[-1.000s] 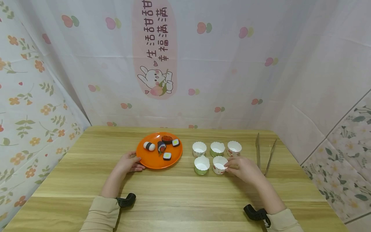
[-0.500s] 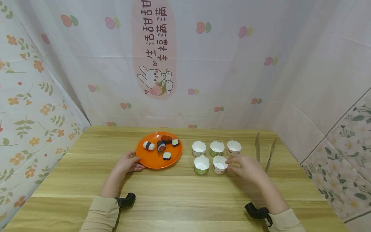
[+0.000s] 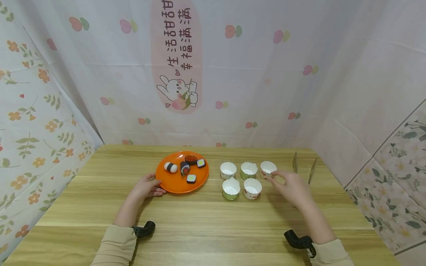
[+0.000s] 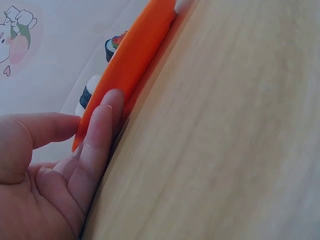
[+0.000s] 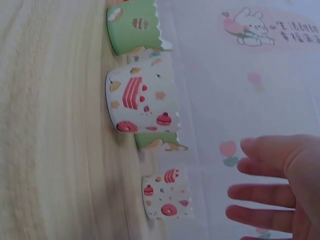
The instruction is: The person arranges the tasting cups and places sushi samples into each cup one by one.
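My left hand (image 3: 145, 187) grips the near-left rim of an orange plate (image 3: 176, 185). In the left wrist view the thumb presses the rim and the fingers (image 4: 95, 130) lie under the plate. On it sit several pieces of toy sushi, among them a white one with a black band (image 3: 171, 167) and a roe-topped one (image 3: 191, 159). My right hand (image 3: 293, 187), fingers extended and holding nothing, hovers near the back-right paper baking cup (image 3: 267, 169), fingertips close to its rim. In the right wrist view a cup with cake prints (image 5: 142, 97) stands upright, apart from the fingers.
Several paper cups stand in two rows right of the plate, including a green one (image 3: 231, 190) and a cake-printed one (image 3: 252, 189) in front. Two thin tong-like arms (image 3: 313, 171) lie behind the right hand. A printed curtain (image 3: 206, 125) backs the wooden table (image 3: 206, 229).
My right hand has left the front-right cup and moved back and right toward the rear cup. The left hand and plate stay in place.
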`<control>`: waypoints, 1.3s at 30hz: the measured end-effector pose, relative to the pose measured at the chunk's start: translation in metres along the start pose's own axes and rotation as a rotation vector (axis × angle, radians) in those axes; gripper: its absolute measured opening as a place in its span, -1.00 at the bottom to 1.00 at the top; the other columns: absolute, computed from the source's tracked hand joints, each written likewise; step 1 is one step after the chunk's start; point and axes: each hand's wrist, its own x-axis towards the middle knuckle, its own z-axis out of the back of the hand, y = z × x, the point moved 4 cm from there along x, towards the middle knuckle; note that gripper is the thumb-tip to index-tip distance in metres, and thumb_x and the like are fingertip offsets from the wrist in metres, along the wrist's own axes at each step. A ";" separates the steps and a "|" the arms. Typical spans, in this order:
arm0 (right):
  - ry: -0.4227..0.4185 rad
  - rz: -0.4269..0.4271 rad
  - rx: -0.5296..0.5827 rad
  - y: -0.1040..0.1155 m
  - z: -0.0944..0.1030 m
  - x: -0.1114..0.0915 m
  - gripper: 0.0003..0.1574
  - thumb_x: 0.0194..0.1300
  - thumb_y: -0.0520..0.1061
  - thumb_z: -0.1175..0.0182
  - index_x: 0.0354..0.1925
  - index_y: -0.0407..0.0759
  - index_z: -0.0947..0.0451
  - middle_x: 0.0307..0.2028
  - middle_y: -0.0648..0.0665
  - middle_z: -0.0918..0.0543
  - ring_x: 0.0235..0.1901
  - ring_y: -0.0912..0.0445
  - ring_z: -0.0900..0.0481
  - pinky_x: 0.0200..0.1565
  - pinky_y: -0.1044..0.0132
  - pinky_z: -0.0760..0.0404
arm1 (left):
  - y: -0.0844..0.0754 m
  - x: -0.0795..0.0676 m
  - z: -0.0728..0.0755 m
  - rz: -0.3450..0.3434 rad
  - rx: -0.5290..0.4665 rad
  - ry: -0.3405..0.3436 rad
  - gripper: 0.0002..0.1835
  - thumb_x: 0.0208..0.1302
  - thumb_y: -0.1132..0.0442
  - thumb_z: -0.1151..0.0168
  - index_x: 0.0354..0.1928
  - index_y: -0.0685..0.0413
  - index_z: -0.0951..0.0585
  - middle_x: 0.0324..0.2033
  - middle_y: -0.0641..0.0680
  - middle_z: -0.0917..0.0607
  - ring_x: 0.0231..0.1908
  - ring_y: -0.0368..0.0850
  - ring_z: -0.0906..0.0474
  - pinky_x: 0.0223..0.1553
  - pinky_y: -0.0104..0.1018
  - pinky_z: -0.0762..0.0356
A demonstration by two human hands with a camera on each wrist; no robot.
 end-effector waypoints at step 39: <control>0.011 -0.402 0.025 -0.062 -0.001 -0.007 0.28 0.29 0.33 -0.11 0.38 -0.61 0.24 0.26 -0.73 0.04 0.14 -0.63 -0.04 0.06 -0.48 -0.17 | 0.002 0.002 0.001 -0.012 -0.002 0.004 -0.43 0.48 0.36 0.09 0.39 0.43 0.00 -0.31 0.21 -0.64 -0.46 -0.08 -0.67 -0.33 -0.30 -0.66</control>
